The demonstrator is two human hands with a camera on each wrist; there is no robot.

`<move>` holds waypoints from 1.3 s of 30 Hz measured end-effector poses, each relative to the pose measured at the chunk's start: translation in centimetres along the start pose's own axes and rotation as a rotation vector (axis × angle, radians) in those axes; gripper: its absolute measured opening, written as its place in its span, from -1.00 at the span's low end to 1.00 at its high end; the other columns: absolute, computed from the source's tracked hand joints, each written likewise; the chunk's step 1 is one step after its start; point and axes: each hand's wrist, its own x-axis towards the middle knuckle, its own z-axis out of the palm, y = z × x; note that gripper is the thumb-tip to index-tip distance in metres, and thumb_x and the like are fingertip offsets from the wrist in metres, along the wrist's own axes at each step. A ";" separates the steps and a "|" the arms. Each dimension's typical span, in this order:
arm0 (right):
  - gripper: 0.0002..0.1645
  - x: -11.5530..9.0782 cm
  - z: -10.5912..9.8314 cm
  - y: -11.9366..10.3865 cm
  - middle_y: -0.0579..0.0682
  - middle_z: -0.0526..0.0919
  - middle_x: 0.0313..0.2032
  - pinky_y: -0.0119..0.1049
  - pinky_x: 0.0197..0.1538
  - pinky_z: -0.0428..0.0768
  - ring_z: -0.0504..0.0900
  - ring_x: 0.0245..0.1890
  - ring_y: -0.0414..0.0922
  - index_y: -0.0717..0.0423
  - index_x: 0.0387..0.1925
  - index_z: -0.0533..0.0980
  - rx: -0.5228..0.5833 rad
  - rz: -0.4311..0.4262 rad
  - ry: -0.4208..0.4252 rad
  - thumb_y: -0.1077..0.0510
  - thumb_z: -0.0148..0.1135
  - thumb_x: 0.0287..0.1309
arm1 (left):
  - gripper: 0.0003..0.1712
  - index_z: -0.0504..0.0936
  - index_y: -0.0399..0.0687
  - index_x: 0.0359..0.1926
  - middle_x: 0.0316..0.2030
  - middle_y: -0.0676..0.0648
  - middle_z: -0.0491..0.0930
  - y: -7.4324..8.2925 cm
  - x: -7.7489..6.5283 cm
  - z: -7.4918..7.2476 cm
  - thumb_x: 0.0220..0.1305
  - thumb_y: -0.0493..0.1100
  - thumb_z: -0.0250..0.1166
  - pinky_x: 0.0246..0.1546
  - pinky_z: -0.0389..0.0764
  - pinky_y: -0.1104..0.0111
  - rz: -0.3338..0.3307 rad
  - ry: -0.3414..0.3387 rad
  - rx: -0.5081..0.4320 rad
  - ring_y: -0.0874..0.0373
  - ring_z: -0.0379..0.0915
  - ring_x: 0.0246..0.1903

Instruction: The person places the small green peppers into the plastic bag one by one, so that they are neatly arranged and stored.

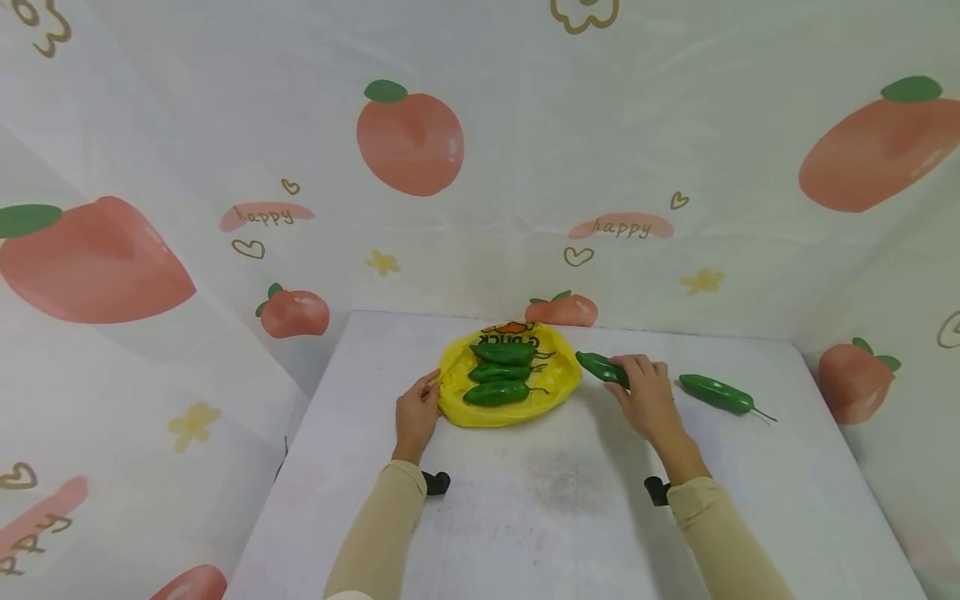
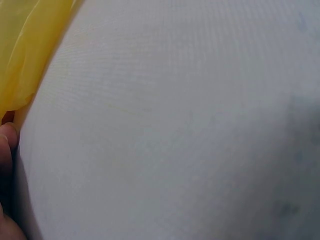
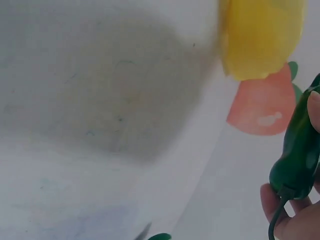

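Fruit-printed backdrop (image 1: 495, 50) behind and at both sides, running past every border overhead. White table (image 1: 525, 542) before me, its near edge cut off by the frame. Beige sleeves (image 1: 378, 529) likewise leave at the bottom. Yellow bag (image 1: 564, 382) lies spread on the table near the far edge; its black lettering reads mirrored and is partly covered by a pepper. My left hand (image 1: 415, 418) pinches the bag's left rim; the left wrist view catches only fingertips at its border, so the exact hold is mostly lost. My right hand (image 1: 651, 402) grips a held pepper (image 1: 597, 366) just right of the bag, tip toward it; its stem (image 3: 275, 220), hidden from the head camera, shows in the right wrist view. Three green peppers (image 1: 498, 393) lie in the bag, stems rightward. A loose pepper (image 1: 716, 393) rests on the table farther right. Black pieces (image 1: 437, 483) at my wrists are half hidden; cannot identify.
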 end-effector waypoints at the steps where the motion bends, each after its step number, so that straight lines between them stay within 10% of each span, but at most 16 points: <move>1: -0.52 0.0 0.0 -0.2 0.30 0.57 0.09 0.11 0.04 0.35 0.37 0.01 0.28 0.18 0.13 0.52 0.004 0.009 -0.011 0.18 0.43 0.21 | -0.64 0.66 0.23 0.24 -0.20 -0.09 0.77 0.0 0.0 0.0 0.49 -0.07 0.24 -0.53 0.62 0.47 -0.003 0.000 0.000 0.26 0.55 -0.51; 39: -0.52 3.4 2.3 -8.5 0.13 0.62 0.16 0.07 0.18 0.54 0.48 0.09 0.17 0.03 0.17 0.61 0.039 -0.168 -0.170 0.06 0.43 0.22 | -0.64 0.65 0.26 0.25 -0.14 -0.07 0.78 -0.3 0.1 0.0 0.50 -0.03 0.22 -0.51 0.62 0.46 -0.040 -0.023 -0.017 0.22 0.55 -0.52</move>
